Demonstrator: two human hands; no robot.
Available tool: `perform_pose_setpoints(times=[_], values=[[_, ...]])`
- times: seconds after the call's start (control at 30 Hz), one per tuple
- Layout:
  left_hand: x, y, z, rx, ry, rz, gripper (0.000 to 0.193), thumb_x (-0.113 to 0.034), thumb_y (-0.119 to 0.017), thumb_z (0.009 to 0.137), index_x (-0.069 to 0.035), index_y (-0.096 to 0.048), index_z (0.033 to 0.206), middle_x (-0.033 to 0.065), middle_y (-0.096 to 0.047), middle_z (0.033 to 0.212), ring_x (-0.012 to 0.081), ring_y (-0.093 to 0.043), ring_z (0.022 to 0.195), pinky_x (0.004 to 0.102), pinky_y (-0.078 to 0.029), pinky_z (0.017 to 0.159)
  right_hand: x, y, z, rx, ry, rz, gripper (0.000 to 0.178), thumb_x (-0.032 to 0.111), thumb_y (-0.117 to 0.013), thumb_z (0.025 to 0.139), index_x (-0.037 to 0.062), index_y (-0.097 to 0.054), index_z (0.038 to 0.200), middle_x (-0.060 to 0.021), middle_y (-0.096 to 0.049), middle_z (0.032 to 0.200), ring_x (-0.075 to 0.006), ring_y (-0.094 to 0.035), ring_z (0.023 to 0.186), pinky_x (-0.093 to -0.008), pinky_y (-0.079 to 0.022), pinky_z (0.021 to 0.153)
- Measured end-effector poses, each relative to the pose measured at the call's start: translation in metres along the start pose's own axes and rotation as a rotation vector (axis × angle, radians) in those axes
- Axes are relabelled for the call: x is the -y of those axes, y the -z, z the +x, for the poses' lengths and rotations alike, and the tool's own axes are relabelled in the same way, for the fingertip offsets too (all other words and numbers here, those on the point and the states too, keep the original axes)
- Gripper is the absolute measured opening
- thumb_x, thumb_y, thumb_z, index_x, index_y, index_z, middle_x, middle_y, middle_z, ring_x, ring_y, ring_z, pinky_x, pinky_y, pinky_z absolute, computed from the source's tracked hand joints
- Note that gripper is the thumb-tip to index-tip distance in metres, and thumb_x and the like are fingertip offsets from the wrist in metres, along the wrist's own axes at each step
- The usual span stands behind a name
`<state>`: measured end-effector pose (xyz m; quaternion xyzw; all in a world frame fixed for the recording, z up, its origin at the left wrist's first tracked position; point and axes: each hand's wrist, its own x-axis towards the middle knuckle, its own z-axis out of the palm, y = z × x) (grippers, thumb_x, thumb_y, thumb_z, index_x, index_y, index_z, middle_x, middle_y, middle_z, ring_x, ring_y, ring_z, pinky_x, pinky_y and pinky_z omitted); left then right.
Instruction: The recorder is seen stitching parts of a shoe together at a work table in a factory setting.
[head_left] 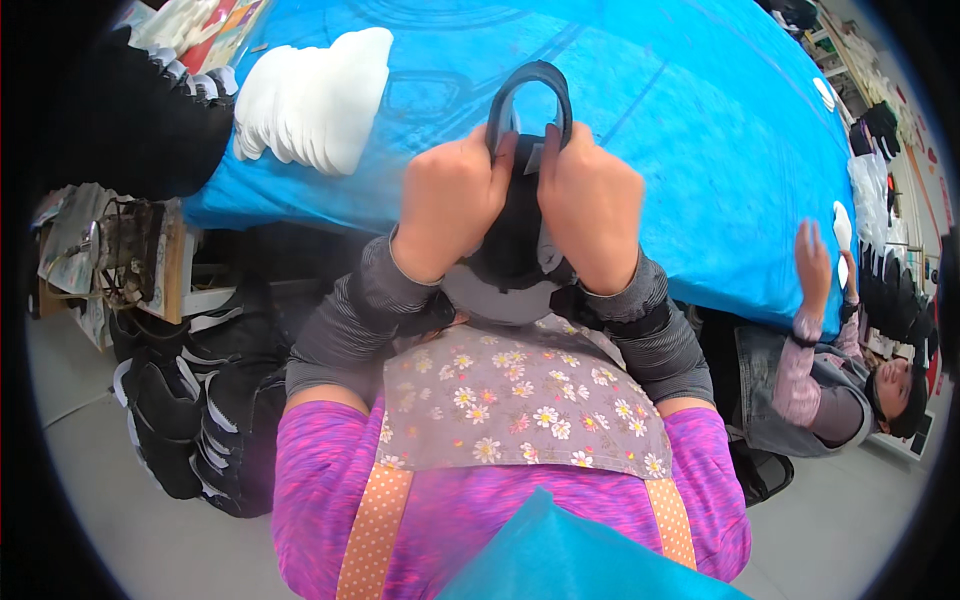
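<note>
Between my two hands is a black shoe upper (512, 240) with a grey lining, held in front of my chest. Its looped collar stands up beyond my fingers, over the near part of the table. On the left side of the opening, my left hand (450, 205) is closed with its thumb along the rim. My right hand (592, 205) grips the opposite side in the same way. The broad grey end of the upper hangs toward my apron. Both palms are turned away, so some fingertips are hidden.
A fanned stack of white insole-shaped pieces (315, 100) lies on the blue-covered table (700, 130). Black uppers are piled at the far left (140, 120) and below the table's left end (190, 400). At right a co-worker's hand (812, 265) is raised near white pieces (842, 225).
</note>
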<state>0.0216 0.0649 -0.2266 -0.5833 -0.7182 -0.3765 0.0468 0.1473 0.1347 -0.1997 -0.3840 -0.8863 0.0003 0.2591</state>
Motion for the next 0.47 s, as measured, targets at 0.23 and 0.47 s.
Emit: perform_pose_setpoints(times=[0.23,0.47], values=[[0.028,0.004,0.000,0.043,0.085,-0.006,0.023,-0.022,-0.055,0.096,-0.004,-0.065,0.105,0.0257,-0.060,0.073,0.0454,-0.058,0.066,0.0490,-0.045,0.056,-0.024,-0.003,-0.001,0.032,0.040,0.042,0.008,0.008,-0.056,0.083,0.0034,-0.053,0.078,-0.0148,-0.060,0.057,-0.0300,-0.065,0.053,-0.0392,-0.049,0.044],[0.034,-0.070,0.045,0.217,0.041,0.176,0.055,-0.048,-0.054,0.093,0.000,-0.062,0.119,0.0208,-0.065,0.103,0.0297,-0.064,0.091,0.0405,-0.048,0.079,-0.083,0.002,0.005,0.120,-0.113,1.139,0.054,0.056,-0.055,0.093,0.0065,-0.065,0.111,-0.0187,-0.071,0.089,-0.0310,-0.070,0.089,-0.0418,-0.052,0.080]])
